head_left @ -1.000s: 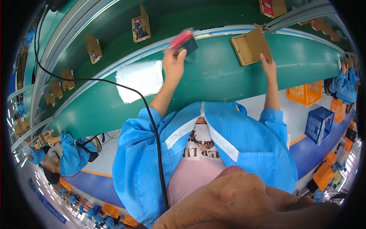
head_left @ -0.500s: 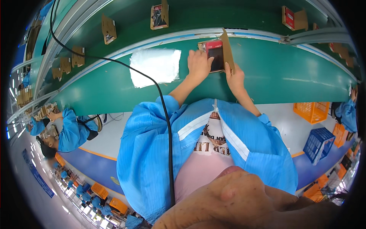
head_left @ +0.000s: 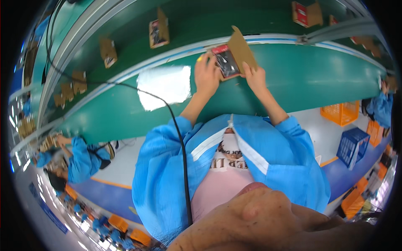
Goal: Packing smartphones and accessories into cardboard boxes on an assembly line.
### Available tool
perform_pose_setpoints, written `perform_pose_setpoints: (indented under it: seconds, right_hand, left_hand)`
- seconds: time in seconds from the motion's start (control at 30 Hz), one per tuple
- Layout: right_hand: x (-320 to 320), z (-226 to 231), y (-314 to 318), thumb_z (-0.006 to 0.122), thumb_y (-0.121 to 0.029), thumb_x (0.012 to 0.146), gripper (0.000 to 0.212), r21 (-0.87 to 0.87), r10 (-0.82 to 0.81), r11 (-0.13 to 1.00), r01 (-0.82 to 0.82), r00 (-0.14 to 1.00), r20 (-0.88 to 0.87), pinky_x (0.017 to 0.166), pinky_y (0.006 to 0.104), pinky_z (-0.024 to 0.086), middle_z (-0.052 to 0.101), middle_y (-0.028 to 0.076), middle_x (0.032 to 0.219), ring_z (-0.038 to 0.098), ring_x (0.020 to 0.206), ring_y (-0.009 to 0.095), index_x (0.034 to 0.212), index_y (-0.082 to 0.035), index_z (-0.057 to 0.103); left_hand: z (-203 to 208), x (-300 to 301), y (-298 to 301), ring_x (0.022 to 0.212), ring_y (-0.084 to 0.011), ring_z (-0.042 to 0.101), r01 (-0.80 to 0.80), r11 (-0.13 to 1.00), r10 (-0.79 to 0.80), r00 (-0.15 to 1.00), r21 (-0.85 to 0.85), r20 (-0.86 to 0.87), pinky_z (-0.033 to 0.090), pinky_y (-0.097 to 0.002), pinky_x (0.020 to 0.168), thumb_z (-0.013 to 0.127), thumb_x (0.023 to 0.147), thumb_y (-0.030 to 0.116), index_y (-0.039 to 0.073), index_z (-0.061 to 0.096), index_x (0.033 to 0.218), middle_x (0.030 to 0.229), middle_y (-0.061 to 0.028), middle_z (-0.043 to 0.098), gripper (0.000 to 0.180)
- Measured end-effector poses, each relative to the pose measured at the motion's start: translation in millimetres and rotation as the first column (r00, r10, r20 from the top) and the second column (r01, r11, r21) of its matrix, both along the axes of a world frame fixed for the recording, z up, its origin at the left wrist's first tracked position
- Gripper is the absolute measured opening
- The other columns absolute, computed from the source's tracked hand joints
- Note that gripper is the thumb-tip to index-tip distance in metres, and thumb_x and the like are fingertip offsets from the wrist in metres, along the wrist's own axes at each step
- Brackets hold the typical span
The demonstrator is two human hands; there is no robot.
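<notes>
A small cardboard box (head_left: 231,76) lies on the green work table, its brown lid (head_left: 242,47) standing raised on the right. Inside are a red piece (head_left: 220,49) and a dark item in clear, shiny wrap (head_left: 228,65). My right hand (head_left: 255,78) grips the box at the lower part of the lid, thumb and fingers closed on the cardboard. Along the box's left edge is my left hand (head_left: 207,77), fingers stretched and a little blurred, thumb against the edge. A small yellow patch shows at one of its fingertips; what it is I cannot tell.
Left of the box lies a white sheet (head_left: 163,88). A black cable (head_left: 171,112) hangs across the view. Beyond a metal rail, more open boxes (head_left: 159,33) stand on a green surface. Orange (head_left: 340,112) and blue crates (head_left: 353,146) sit at right. Co-workers in blue (head_left: 86,161) work nearby.
The box has tilted and shifted slightly left, its lid leaning further open. My left hand has moved off the dark item to the box's left edge; the wrapped item now shows more.
</notes>
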State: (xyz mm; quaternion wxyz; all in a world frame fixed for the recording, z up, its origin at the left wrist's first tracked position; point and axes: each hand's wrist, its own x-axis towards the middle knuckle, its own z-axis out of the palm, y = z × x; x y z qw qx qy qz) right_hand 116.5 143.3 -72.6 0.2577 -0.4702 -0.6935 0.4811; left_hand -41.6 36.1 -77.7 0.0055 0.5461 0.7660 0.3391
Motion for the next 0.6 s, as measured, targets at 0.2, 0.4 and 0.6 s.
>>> perform_pose_setpoints:
  seconds: [0.2, 0.4, 0.6]
  right_hand:
    - [-77.3, -9.8, 112.9, 0.057, -0.033, 0.086, 0.044, 0.252, 0.12, 0.96, -0.118, 0.993, 0.007, 0.071, 0.0402, 0.05, 0.065, 0.02, 0.09, 0.065, 0.081, 0.033, 0.107, 0.006, 0.058]
    - [-51.6, -40.6, 189.6, 0.066, -0.036, 0.075, 0.067, 0.195, -0.267, 0.954, 0.227, 0.941, 0.208, 0.093, 0.0436, 0.044, 0.056, 0.028, 0.117, 0.054, 0.111, 0.038, 0.121, 0.009, 0.05]
    - [74.6, -76.0, 321.6, 0.068, -0.03, 0.078, 0.083, 0.573, -0.705, 0.645, 0.506, 0.683, 0.191, 0.105, 0.0449, 0.031, 0.037, 0.038, 0.13, 0.036, 0.125, 0.046, 0.128, 0.021, 0.025]
  left_hand:
    - [-17.4, 20.8, 22.9, 0.124, -0.0427, 0.035, 0.01, 1.0, -0.01, 0.996, -0.003, 0.088, 0.029, -0.0492, 0.105, 0.057, 0.086, 0.015, -0.004, 0.044, 0.126, 0.134, -0.0231, 0.039, 0.046]
    - [-38.3, 3.2, 22.8, 0.125, -0.0412, 0.036, 0.035, 0.981, -0.056, 0.992, -0.192, -0.109, 0.029, -0.0499, 0.106, 0.057, 0.084, 0.016, -0.002, 0.046, 0.125, 0.135, -0.0238, 0.038, 0.046]
    - [-35.9, 6.0, 37.5, 0.124, -0.0416, 0.037, 0.055, 0.971, -0.078, 0.993, -0.231, -0.09, 0.029, -0.0504, 0.105, 0.058, 0.082, 0.017, 0.0, 0.052, 0.121, 0.134, -0.0239, 0.039, 0.043]
